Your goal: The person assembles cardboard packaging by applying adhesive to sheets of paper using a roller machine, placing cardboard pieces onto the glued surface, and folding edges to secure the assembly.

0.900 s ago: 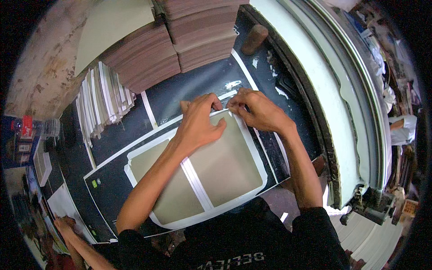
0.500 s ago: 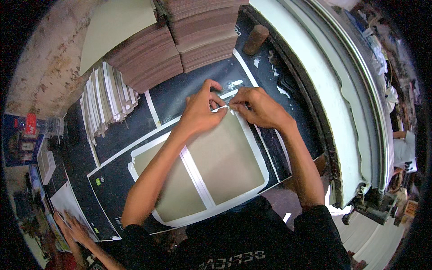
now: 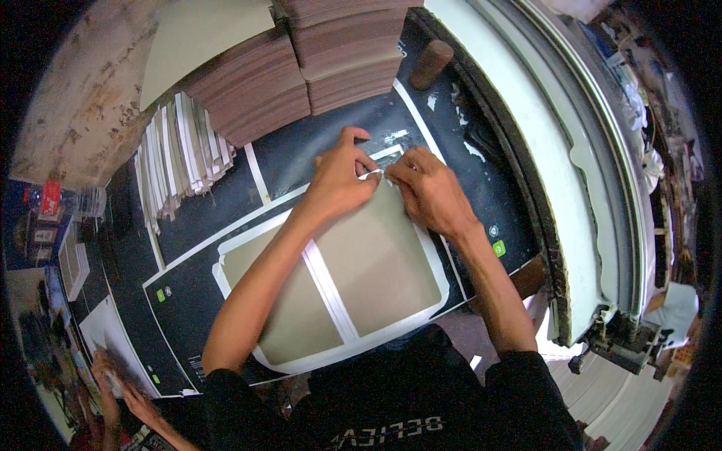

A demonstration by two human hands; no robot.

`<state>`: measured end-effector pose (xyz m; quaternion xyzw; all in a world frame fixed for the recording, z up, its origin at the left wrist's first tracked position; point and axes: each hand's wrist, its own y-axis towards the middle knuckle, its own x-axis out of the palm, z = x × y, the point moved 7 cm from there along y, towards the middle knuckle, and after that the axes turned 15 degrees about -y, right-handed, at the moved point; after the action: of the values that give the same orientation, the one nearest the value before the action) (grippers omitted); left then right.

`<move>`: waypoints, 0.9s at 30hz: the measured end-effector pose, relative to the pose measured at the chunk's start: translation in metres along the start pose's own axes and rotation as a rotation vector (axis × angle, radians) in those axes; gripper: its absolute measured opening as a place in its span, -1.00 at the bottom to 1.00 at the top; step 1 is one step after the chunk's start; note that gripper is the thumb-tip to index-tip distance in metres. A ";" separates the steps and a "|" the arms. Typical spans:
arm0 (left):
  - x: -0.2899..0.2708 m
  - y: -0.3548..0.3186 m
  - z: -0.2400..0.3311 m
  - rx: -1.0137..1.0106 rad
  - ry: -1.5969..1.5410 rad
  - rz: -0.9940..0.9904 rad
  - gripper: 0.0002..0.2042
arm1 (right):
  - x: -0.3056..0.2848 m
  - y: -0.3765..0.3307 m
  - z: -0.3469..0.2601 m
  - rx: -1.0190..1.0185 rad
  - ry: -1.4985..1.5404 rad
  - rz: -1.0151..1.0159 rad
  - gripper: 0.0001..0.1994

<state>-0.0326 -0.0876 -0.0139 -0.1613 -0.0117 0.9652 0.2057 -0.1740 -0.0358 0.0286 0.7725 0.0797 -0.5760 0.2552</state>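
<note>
In front of me lies a book cover: grey boards (image 3: 391, 255) with a white paper border (image 3: 391, 319) turned over their edges and a white strip (image 3: 331, 293) running between the two panels. At its far edge, my left hand (image 3: 340, 180) has thumb and fingers closed on the white paper edge, its index finger bent up and away. Close beside it, my right hand (image 3: 430, 194) is closed at the far right corner, fingertips pinching the same paper edge. Both sets of fingertips nearly meet; the fold between them is partly hidden.
Tall stacks of board (image 3: 346, 68) stand at the back, beside a fanned bundle of white-edged strips (image 3: 184, 161). A brown cylinder (image 3: 431, 64) stands near a long machine with a pale bed (image 3: 519, 143) on the right. Another person's hands (image 3: 120, 387) work over a white sheet at lower left.
My right hand has turned knuckles-up, its fingers curling tighter at the corner, and its forearm has shifted a little left. My left hand keeps its hold. The whole view has shifted slightly.
</note>
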 end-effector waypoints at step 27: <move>-0.006 -0.002 -0.005 -0.016 0.071 -0.168 -0.21 | -0.003 -0.033 -0.035 0.148 -0.050 -0.099 -0.09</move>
<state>-0.0253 -0.0880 -0.0165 -0.1957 -0.0256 0.9380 0.2850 -0.1595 0.0103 0.0287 0.7696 0.0686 -0.6114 0.1707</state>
